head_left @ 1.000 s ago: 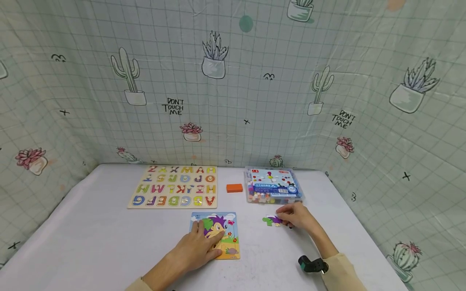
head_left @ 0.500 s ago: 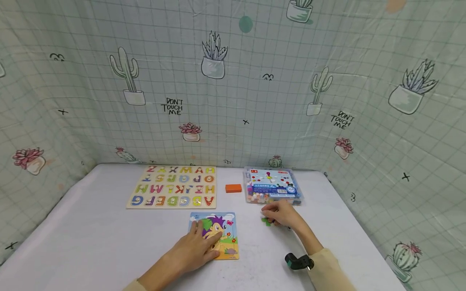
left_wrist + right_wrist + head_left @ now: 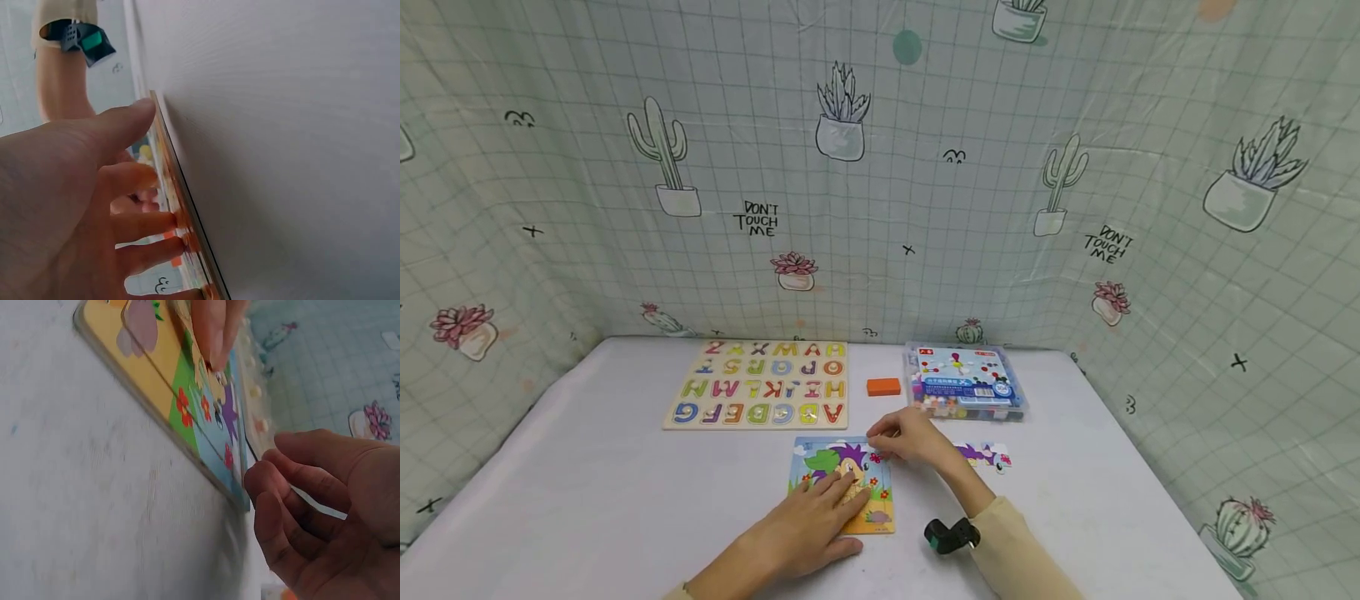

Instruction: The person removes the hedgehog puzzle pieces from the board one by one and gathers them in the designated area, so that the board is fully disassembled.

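Note:
A square picture puzzle board point(image 3: 880, 493) shows a cartoon hedgehog with purple spines, a green leaf and red flowers. My left hand point(image 3: 808, 521) rests on its near left part, fingers stretched across the picture and thumb out beyond the near edge. At the far right corner of the board is my right hand point(image 3: 910, 437), its fingers loosely bent. Nothing shows between the fingers of my right hand point(image 3: 319, 500) in the right wrist view. Joined puzzle pieces point(image 3: 992, 456), purple and white, lie to the right, partly hidden behind the right forearm.
A wooden alphabet board point(image 3: 760, 421) stands at the back left. Beside it lies an orange block point(image 3: 883, 387). Farther right is a clear plastic box point(image 3: 966, 383) with a blue printed label and small coloured parts. A patterned cloth point(image 3: 880, 292) hangs behind the table.
My right hand has moved left from the loose puzzle pieces to the board's far right corner. My left hand has slid slightly right and nearer, uncovering the green leaf.

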Available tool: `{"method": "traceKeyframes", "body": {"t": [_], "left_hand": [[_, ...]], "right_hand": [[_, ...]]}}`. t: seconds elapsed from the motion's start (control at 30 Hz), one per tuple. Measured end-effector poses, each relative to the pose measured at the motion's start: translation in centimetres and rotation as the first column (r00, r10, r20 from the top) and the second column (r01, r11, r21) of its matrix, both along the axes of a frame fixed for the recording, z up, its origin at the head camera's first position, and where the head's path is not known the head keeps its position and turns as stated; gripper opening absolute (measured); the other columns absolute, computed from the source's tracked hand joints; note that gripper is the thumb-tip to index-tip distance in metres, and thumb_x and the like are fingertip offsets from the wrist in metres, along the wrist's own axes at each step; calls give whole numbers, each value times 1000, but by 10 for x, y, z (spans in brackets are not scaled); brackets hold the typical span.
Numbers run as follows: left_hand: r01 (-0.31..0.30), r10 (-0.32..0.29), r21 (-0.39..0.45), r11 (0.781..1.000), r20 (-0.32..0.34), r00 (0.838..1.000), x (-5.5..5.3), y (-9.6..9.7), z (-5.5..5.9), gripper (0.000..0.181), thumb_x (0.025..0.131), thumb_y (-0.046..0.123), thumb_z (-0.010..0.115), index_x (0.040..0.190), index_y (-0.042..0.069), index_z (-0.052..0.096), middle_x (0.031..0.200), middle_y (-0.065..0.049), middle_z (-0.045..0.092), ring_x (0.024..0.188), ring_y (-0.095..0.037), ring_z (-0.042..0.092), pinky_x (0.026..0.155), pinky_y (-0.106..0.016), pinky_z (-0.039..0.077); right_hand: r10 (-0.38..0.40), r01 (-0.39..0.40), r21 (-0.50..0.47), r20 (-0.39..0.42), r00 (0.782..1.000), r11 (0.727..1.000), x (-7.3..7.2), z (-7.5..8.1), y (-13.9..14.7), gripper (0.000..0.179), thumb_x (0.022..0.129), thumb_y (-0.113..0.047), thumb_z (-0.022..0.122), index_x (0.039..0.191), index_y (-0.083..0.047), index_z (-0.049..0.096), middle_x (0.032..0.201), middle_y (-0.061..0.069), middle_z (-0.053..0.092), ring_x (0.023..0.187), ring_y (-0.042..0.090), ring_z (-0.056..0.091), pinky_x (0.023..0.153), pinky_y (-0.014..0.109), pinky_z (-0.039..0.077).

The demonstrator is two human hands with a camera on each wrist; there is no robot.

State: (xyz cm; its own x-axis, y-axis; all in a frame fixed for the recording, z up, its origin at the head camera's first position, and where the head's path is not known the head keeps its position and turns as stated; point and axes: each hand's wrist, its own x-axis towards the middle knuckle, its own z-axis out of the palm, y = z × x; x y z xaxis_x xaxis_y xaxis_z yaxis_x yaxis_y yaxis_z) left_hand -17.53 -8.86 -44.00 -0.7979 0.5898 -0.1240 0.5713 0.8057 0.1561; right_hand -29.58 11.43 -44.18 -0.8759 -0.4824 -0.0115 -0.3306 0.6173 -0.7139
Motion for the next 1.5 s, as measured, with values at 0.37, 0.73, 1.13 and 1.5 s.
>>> {"method": "traceKeyframes", "body": {"t": [0.37, 0.73, 1.13, 1.5], "left_hand": [[25, -25, -10, 1000, 19, 1000, 1, 6, 0, 61, 94, 55, 53, 148, 26, 45, 158, -13, 34, 146, -34, 33, 108, -64, 35], [10, -8, -24, 1000, 64, 998, -1, 6, 1, 62, 94, 57, 54, 147, 27, 45, 159, -12, 33, 147, -33, 30, 109, -65, 33], [-3, 4, -13, 1000, 65, 998, -1, 7, 1, 62, 94, 56, 55, 146, 24, 47, 158, -15, 33, 147, -35, 29, 109, -66, 33], [10, -9, -17, 1000, 41, 999, -2, 6, 1, 62, 94, 56, 54, 147, 24, 46, 158, -15, 34, 147, -36, 30, 108, -66, 34]], "right_hand": [[84, -80, 70, -65, 994, 994, 3, -3, -45, 13, 90, -17, 69, 97, -9, 77, 91, 3, 76, 69, 2, 56, 64, 18, 46], [104, -88, 152, -97, 990, 984, 5, -1, -60, 13, 90, -16, 70, 98, -9, 78, 90, 0, 77, 76, 4, 56, 74, 20, 48], [90, -76, 167, -78, 993, 983, 1, 0, -64, 10, 91, -15, 69, 95, -10, 77, 91, 0, 76, 77, 5, 59, 77, 22, 50], [25, -26, 76, 9, 1000, 997, -4, 2, -67, 11, 89, -18, 71, 89, -8, 76, 79, 1, 72, 63, 5, 56, 57, 17, 46]]}}
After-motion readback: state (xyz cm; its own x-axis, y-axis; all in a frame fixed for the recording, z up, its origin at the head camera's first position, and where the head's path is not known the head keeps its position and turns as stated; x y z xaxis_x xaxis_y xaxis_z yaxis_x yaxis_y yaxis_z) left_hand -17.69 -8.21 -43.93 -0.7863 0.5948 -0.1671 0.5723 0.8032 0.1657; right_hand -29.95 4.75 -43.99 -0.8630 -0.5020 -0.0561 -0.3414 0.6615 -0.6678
